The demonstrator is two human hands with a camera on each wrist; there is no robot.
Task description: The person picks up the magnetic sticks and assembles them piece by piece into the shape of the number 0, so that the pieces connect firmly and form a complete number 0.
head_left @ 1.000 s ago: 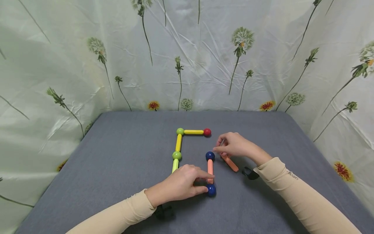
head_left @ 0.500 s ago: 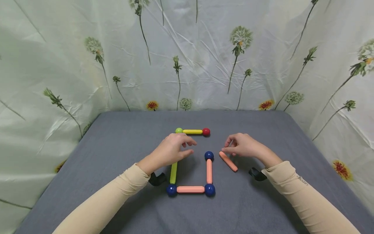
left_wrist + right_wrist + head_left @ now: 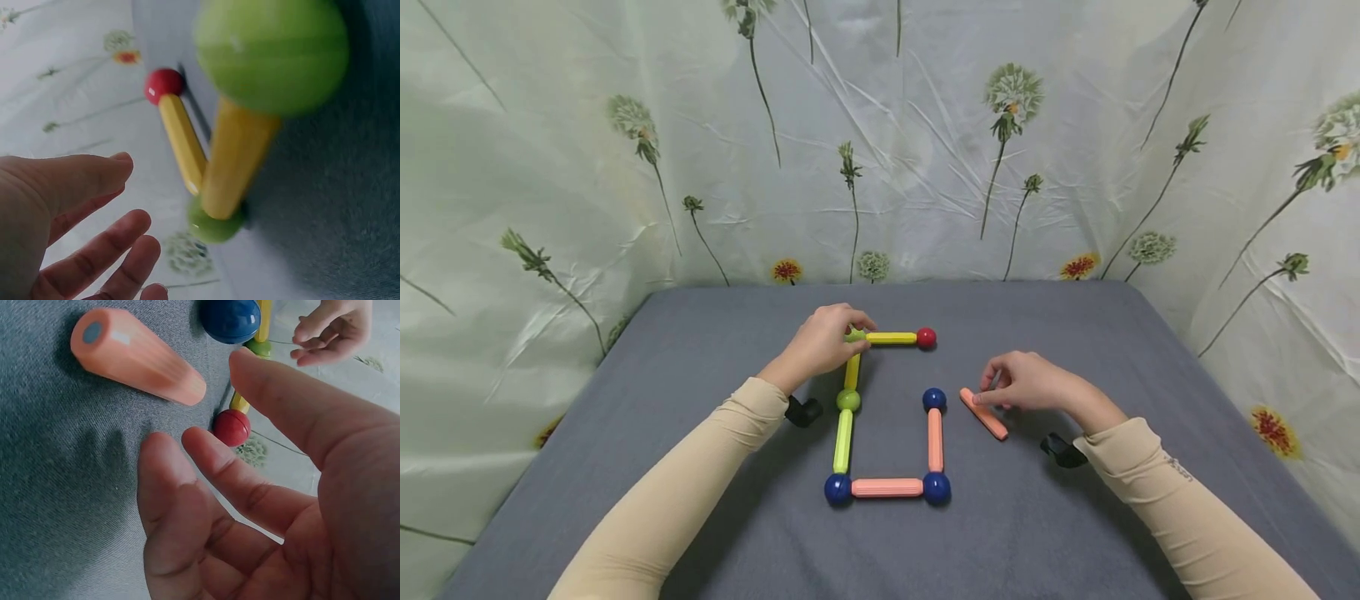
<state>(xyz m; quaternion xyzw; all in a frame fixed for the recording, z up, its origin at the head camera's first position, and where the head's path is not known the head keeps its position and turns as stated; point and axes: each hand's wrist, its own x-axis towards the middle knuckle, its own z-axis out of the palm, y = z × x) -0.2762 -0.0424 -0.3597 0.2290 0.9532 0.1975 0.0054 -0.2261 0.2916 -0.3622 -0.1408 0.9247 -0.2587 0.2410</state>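
Observation:
My left hand (image 3: pixel 823 337) hovers at the far green ball (image 3: pixel 215 224), overlapping it in the head view. In the left wrist view its thumb and fingers are spread, with nothing between them. A yellow stick (image 3: pixel 891 338) joins that ball to a red ball (image 3: pixel 927 337). Another yellow stick (image 3: pixel 240 159) runs to the nearer green ball (image 3: pixel 848 400). My right hand (image 3: pixel 1030 382) is held above a loose salmon-pink stick (image 3: pixel 140 356), thumb tip close over it. Its fingers are loosely bent and hold nothing.
From the nearer green ball, a lime stick (image 3: pixel 843 442) leads to a blue ball (image 3: pixel 838 490). Pink sticks (image 3: pixel 887 488) link it to the right front blue ball (image 3: pixel 937 488) and the right back one (image 3: pixel 934 399). A flowered cloth (image 3: pixel 925 167) hangs behind the grey table (image 3: pixel 722 333).
My left hand has left the right front blue ball and moved back and left to the far green ball. My right hand has shifted slightly right, away from the right back blue ball.

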